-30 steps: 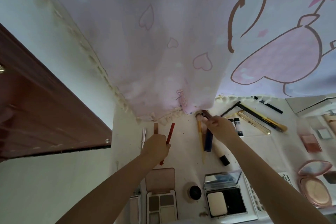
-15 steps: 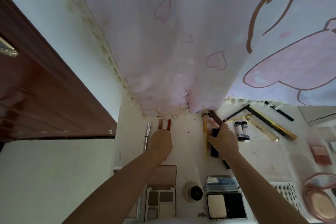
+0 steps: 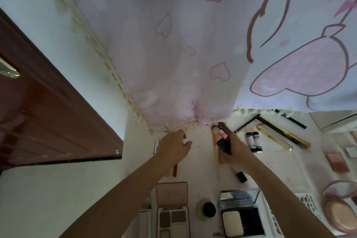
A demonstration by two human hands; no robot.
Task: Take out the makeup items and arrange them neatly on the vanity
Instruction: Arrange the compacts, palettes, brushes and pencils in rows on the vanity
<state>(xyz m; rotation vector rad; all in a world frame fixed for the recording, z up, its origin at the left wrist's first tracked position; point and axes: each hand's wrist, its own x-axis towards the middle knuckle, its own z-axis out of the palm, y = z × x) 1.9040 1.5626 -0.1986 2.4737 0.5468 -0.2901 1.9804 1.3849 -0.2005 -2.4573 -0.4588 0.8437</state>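
Already most makeup lies spread on the desk; the right hand grips a dark tube, fingers curled round it; the left hand hovers loosely spread over the red pencil; a careless sweep could roll the pencil or nudge the yellow brush askew.

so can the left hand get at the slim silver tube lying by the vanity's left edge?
Probably yes: the left hand is open, holding nothing, and the slim silver tube lies uncovered just to its left on the vanity.
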